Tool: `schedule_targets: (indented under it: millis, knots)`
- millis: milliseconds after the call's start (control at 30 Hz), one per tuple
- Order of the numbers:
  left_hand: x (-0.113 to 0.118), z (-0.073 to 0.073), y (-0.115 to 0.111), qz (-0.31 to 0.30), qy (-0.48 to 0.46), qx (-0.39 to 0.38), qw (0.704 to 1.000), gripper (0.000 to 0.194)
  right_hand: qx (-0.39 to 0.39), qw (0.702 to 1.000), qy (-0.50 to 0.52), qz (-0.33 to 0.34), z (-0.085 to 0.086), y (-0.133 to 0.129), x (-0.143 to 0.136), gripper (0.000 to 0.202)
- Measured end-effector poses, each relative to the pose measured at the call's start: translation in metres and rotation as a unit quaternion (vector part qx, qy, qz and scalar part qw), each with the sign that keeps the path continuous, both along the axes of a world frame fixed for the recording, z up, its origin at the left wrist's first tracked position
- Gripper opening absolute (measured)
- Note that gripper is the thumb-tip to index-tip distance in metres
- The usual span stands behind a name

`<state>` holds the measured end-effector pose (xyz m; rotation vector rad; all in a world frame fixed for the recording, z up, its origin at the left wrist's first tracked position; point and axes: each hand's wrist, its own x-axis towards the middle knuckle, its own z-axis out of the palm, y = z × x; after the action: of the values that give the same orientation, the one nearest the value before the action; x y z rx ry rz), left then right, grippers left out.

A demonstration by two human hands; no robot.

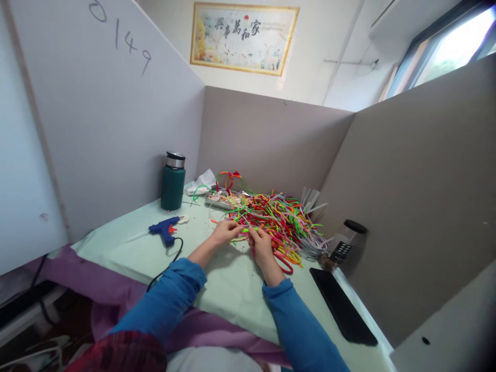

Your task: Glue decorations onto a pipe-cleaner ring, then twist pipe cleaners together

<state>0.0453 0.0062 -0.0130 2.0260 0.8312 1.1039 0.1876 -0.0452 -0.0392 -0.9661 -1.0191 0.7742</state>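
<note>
Both hands, left hand [223,232] & right hand [260,243], are pinched on a green pipe cleaner [248,229], long axis left-right betw. fingers, pile [282,222] just beyond.

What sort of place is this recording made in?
Probably a small partitioned craft workstation in an indoor room. Grey divider panels wall in a cloth-covered table that holds a heap of coloured pipe cleaners and a blue glue gun; both hands work at the heap.

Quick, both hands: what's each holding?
Left hand: closed on a green pipe cleaner.
Right hand: closed on the same pipe cleaner.
</note>
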Motion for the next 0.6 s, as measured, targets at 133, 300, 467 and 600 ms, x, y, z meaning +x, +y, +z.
schedule_targets:
  millis: [133,300,467,600]
  knots:
    - [0.0029,-0.005,0.0033,-0.015,-0.015,-0.013,1.0,0.036,-0.006,1.0,0.003,-0.004,0.0003,0.0002,0.0001,0.035]
    - [0.0041,-0.0075,0.0055,-0.02,0.006,0.01,1.0,0.03,-0.004,1.0,0.006,-0.007,-0.0005,0.0009,0.0008,0.036]
    - [0.0014,-0.0067,0.0035,0.005,0.077,0.128,0.989,0.022,-0.005,1.0,0.013,-0.004,-0.0008,0.0001,0.0002,0.036]
    - [0.0007,-0.005,-0.0005,0.023,0.136,0.245,0.96,0.022,-0.008,1.0,0.021,-0.003,-0.0005,-0.0002,0.0,0.036]
